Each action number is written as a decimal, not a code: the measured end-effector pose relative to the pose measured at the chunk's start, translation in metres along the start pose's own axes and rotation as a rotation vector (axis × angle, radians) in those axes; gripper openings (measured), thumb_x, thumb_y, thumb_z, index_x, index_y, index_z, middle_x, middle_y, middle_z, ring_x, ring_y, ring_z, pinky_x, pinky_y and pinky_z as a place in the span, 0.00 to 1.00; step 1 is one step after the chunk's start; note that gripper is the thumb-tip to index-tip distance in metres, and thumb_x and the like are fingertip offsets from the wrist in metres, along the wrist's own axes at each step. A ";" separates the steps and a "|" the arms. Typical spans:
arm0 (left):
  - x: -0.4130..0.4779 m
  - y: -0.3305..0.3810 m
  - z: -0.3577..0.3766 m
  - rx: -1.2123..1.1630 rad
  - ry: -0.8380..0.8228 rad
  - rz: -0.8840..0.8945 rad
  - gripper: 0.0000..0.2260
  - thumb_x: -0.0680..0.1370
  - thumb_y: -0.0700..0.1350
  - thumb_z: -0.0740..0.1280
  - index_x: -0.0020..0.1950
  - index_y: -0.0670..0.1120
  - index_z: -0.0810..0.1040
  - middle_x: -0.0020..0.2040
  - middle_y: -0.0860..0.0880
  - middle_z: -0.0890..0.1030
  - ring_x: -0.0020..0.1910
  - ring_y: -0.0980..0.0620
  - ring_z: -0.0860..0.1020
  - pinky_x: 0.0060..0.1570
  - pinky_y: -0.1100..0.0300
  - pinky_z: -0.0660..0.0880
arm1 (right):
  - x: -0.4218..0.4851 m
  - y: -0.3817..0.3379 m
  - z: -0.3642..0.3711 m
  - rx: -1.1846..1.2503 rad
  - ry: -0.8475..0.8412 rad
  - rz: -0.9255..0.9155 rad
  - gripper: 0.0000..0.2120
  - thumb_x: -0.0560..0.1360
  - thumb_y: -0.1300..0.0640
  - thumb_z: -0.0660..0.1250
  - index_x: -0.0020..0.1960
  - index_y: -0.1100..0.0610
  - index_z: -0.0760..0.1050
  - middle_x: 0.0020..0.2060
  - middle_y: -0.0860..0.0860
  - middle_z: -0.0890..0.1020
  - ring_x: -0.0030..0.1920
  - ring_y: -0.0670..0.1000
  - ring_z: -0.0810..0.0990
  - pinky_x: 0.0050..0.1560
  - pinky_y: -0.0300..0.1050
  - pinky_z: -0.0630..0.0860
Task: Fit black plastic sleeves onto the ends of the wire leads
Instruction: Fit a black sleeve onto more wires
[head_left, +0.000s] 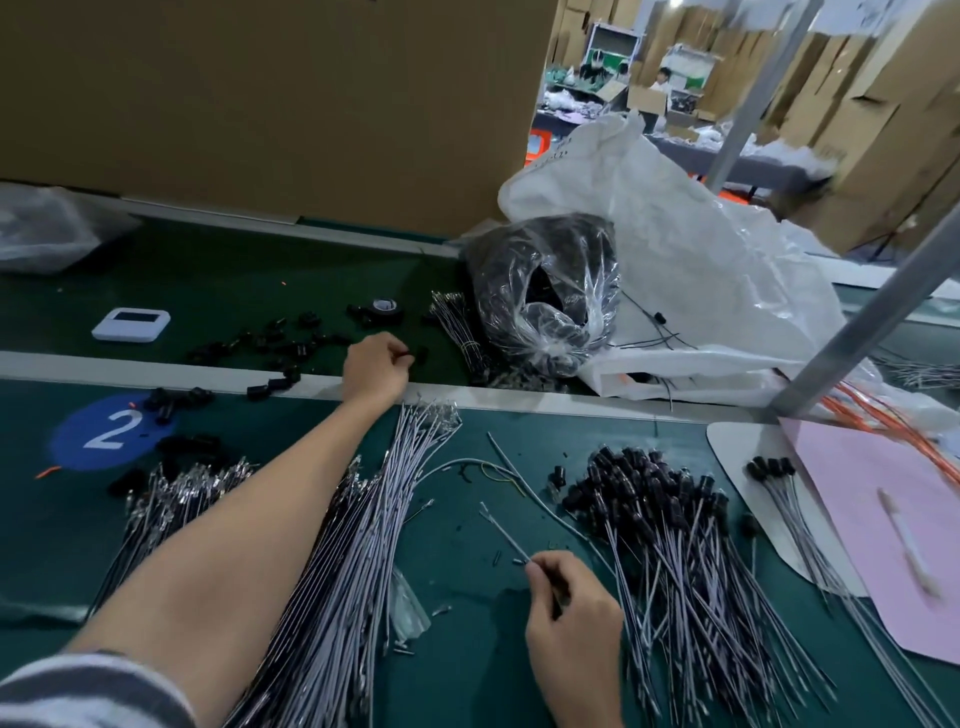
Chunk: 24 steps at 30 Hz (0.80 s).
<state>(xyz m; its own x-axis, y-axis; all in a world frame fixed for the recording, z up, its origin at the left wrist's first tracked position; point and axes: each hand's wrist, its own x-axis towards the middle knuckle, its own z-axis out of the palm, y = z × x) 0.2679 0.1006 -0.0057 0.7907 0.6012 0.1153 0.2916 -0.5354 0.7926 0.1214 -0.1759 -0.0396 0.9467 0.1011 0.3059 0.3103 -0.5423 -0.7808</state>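
Now | left hand (376, 371) grip pinches stubby black sleeve (405, 355) | right hand (571, 621) grip pinches thin grey lead (506, 535)

White gadget (131, 325): lying flat on the far green belt (218, 280), screen facing up;
Tape roll (384, 309): sitting further right on that belt;
White sack (701, 249): slumping at the belt's right end;
Pink sheet (872, 525): lying on the tabletop (467, 649), overlapping a white board (737, 467);
Blue disc (111, 431): showing a white 2

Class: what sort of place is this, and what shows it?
Most likely a factory assembly line: piles of wire leads, scattered black sleeves on a green belt, and stacked cardboard boxes behind.
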 end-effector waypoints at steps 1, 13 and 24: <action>-0.010 0.007 0.001 -0.124 -0.012 -0.006 0.07 0.77 0.41 0.70 0.55 0.43 0.81 0.51 0.46 0.83 0.50 0.50 0.81 0.53 0.58 0.77 | 0.000 0.000 -0.001 0.012 -0.001 0.005 0.16 0.75 0.66 0.70 0.39 0.46 0.74 0.34 0.45 0.80 0.41 0.43 0.78 0.36 0.29 0.71; -0.206 0.024 -0.064 -1.046 -0.281 -0.111 0.08 0.71 0.39 0.69 0.49 0.44 0.83 0.41 0.48 0.85 0.42 0.53 0.82 0.48 0.62 0.80 | -0.006 -0.019 -0.018 0.313 0.003 0.115 0.10 0.75 0.61 0.71 0.38 0.49 0.80 0.33 0.45 0.82 0.33 0.41 0.77 0.35 0.34 0.74; -0.239 0.008 -0.087 -0.833 -0.198 -0.023 0.08 0.74 0.38 0.70 0.49 0.49 0.84 0.44 0.49 0.85 0.41 0.52 0.83 0.49 0.62 0.79 | -0.017 -0.067 -0.034 0.380 -0.062 -0.100 0.07 0.74 0.61 0.72 0.41 0.50 0.82 0.33 0.44 0.82 0.33 0.43 0.78 0.35 0.33 0.73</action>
<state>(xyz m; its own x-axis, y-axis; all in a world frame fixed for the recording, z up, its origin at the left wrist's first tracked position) 0.0342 0.0040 0.0251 0.8913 0.4508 0.0489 -0.1208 0.1322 0.9838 0.0815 -0.1699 0.0257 0.9098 0.1948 0.3665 0.4006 -0.1809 -0.8982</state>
